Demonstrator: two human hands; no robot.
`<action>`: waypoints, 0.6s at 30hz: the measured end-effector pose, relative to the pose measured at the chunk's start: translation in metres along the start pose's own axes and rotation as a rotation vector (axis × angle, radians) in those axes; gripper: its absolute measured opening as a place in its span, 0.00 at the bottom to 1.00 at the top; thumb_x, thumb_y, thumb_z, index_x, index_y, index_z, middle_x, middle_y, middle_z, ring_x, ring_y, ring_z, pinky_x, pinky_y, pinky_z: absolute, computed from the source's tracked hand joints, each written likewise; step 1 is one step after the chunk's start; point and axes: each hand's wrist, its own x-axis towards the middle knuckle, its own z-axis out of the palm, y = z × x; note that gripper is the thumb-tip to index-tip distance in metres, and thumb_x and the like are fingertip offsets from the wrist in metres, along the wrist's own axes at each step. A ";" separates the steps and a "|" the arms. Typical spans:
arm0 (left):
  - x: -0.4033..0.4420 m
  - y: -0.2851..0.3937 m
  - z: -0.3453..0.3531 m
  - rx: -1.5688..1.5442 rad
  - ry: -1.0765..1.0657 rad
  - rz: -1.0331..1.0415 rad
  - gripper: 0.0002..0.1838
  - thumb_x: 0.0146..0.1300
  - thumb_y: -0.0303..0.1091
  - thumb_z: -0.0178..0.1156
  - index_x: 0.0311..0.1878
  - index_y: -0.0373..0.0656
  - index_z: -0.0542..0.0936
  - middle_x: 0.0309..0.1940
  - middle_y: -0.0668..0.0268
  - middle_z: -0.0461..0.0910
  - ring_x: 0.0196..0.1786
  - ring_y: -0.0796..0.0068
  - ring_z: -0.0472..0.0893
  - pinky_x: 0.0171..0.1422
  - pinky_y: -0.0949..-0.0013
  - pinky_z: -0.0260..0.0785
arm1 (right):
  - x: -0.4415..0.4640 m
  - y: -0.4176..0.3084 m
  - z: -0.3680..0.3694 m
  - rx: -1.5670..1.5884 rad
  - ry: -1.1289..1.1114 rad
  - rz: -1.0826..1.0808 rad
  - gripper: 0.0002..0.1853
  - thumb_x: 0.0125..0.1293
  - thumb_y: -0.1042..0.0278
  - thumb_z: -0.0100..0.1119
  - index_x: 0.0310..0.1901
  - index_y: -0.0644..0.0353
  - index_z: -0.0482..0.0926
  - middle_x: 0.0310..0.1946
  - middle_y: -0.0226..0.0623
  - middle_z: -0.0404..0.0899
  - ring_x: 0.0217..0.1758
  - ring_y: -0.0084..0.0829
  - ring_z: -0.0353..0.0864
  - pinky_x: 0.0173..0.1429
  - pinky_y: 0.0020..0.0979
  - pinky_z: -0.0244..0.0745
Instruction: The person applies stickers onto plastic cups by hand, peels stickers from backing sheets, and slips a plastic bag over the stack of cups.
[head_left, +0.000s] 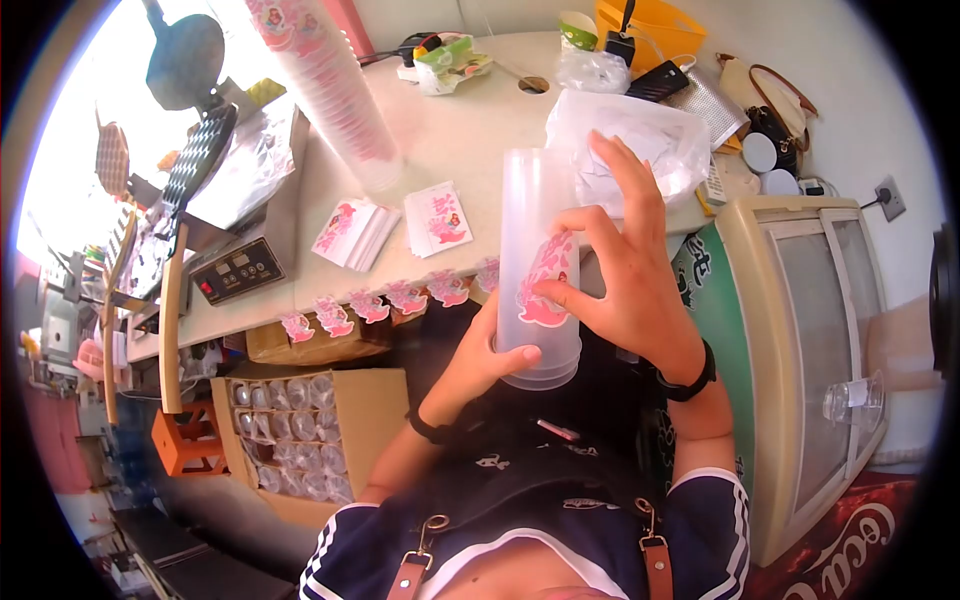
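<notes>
My left hand (488, 352) is wrapped round the lower part of a translucent plastic cup (525, 210), its thumb across the front near the rim. A pink sticker (545, 285) lies on the cup's side. My right hand (628, 262) touches that sticker with the thumb; its index finger is raised and its fingers are apart. Several pink stickers (405, 297) hang in a row along the table's front edge. Two piles of sticker cards, one at the left (352, 233) and one at the right (437, 219), lie on the table behind them.
A tall stack of stickered cups (335, 95) stands on the table (470, 120). At left is a waffle machine (238, 270) with long handles. A plastic bag (640, 130) lies behind my right hand, a fridge (770, 380) stands at right, and a carton of cups (375, 430) sits below.
</notes>
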 end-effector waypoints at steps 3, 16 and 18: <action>-0.004 0.007 -0.006 0.025 -0.031 -0.024 0.52 0.51 0.43 0.75 0.75 0.37 0.56 0.67 0.60 0.67 0.69 0.69 0.67 0.73 0.63 0.58 | 0.000 0.005 0.011 0.169 0.166 -0.024 0.47 0.43 0.56 0.81 0.64 0.54 0.64 0.76 0.52 0.47 0.77 0.56 0.52 0.77 0.56 0.48; -0.011 0.019 0.011 0.107 -0.072 -0.041 0.49 0.51 0.42 0.74 0.74 0.37 0.60 0.64 0.60 0.72 0.65 0.70 0.71 0.70 0.64 0.62 | 0.005 0.013 0.011 0.157 0.166 0.027 0.58 0.42 0.46 0.79 0.75 0.50 0.57 0.75 0.43 0.53 0.79 0.52 0.46 0.76 0.67 0.33; -0.009 0.021 0.016 0.163 -0.061 -0.040 0.48 0.51 0.41 0.74 0.73 0.37 0.61 0.62 0.59 0.73 0.64 0.70 0.72 0.69 0.64 0.63 | 0.016 0.038 0.012 0.151 0.363 0.070 0.60 0.42 0.49 0.80 0.75 0.55 0.54 0.75 0.47 0.51 0.79 0.52 0.46 0.78 0.56 0.41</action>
